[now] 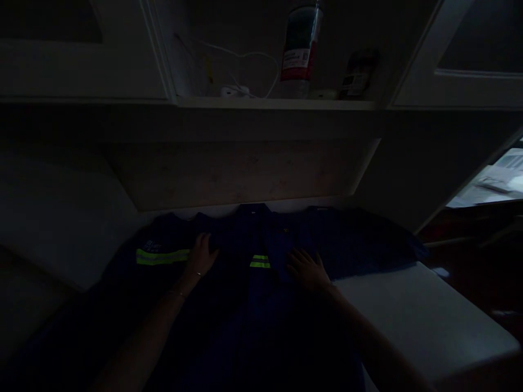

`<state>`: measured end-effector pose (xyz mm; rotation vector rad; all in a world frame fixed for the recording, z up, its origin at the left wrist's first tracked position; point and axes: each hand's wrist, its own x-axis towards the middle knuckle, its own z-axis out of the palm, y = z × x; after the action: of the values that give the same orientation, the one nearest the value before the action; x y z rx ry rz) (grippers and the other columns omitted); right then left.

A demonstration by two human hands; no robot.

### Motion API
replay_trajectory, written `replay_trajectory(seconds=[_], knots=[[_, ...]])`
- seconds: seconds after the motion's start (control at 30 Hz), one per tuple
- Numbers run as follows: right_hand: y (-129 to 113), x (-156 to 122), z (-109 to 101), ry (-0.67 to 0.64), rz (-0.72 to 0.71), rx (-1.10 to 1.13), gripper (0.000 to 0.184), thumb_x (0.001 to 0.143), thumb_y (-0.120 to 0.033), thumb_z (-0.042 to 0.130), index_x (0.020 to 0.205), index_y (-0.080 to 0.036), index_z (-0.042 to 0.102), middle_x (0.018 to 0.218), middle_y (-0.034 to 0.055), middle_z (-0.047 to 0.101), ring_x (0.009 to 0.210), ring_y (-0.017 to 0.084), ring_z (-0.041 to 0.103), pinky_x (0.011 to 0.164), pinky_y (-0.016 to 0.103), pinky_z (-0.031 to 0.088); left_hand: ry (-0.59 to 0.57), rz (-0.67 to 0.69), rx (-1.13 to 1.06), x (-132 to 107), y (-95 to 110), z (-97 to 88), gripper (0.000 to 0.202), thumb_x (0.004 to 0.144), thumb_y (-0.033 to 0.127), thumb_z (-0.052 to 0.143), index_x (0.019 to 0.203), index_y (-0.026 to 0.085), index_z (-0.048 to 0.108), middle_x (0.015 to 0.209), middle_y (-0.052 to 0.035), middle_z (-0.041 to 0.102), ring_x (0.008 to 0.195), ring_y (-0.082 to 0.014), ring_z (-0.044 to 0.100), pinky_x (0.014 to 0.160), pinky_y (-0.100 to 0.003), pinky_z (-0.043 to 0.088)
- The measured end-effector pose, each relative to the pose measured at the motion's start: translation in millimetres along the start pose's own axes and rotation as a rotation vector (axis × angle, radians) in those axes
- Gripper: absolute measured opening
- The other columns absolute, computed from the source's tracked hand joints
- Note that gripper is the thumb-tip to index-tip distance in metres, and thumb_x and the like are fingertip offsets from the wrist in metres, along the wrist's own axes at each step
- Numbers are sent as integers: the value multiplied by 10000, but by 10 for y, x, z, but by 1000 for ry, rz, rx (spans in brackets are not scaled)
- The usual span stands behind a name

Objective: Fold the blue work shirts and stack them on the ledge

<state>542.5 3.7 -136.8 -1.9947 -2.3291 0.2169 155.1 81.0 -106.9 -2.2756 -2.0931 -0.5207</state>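
A dark blue work jacket [229, 294] with yellow-green reflective strips lies spread over the white table, its collar toward the wall. My left hand [202, 256] rests on the jacket's left chest, beside the end of a reflective strip, thumb apart from the fingers. On the other front panel my right hand [307, 269] lies flat, fingers spread on the cloth. Neither hand appears to grip the fabric. Poor light hides the jacket's lower part and most of its folds.
The white tabletop [400, 310] shows at the right, with its edge beyond. Overhead, a cabinet shelf [278, 103] holds a bottle with a red label [296, 60], a dark jar [357, 76] and a white cable [255, 53]. Daylight enters through a window [496, 177] at far right.
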Motion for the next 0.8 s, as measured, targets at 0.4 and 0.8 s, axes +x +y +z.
replay_trajectory(seconds=[0.4, 0.8], knots=[[-419, -332, 152, 193, 76, 115, 440, 1000, -345, 316, 1386, -287, 520, 1526, 24, 421, 1432, 246, 317, 1170, 607, -7, -212, 84, 40, 476, 285, 298, 560, 903, 571, 380, 1416, 363, 467, 1613, -56, 273, 1435, -368, 295, 1106, -650, 256], [-374, -1487, 114, 374, 451, 1124, 522, 804, -563, 616, 1190, -212, 605, 1175, 89, 689, 1077, 258, 640, 927, 358, 511, 59, 150, -171, -1211, -279, -342, 457, 888, 501, 444, 1196, 217, 626, 1302, -100, 618, 1212, -255, 574, 1081, -431, 447]])
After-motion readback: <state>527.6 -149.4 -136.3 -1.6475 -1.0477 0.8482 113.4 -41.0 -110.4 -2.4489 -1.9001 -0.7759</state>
